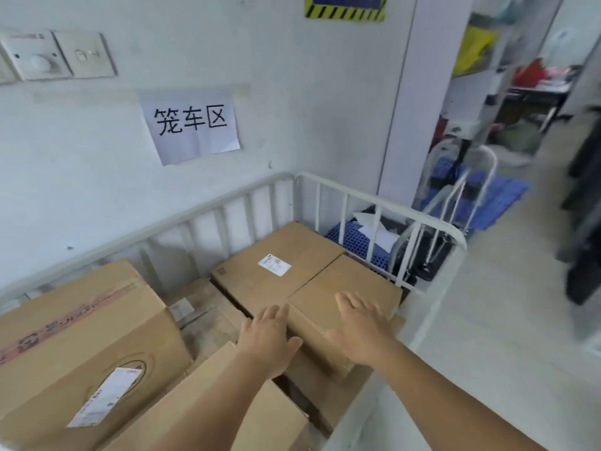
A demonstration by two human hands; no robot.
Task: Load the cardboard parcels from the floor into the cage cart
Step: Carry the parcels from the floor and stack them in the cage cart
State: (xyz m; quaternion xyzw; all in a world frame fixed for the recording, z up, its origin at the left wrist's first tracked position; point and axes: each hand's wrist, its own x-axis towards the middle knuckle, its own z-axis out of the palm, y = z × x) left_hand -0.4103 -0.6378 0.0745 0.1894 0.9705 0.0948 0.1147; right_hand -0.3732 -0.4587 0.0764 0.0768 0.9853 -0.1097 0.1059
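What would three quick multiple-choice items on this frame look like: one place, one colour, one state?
1. The flat brown cardboard parcel with the small white label lies:
A. in the white metal cage cart
B. on the floor
C. on a shelf

2. The perforated mat beyond the cart rail is:
A. red
B. blue
C. green

3. The left hand and right hand are:
A. fists
B. pinching tape
C. open, fingers straight

Key: 1 A, rails surround it; 2 B, blue shows through the bars; 3 C, both are spread flat at the plain brown parcel.

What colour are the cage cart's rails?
White, or very pale grey, rails, clearest in the head view.
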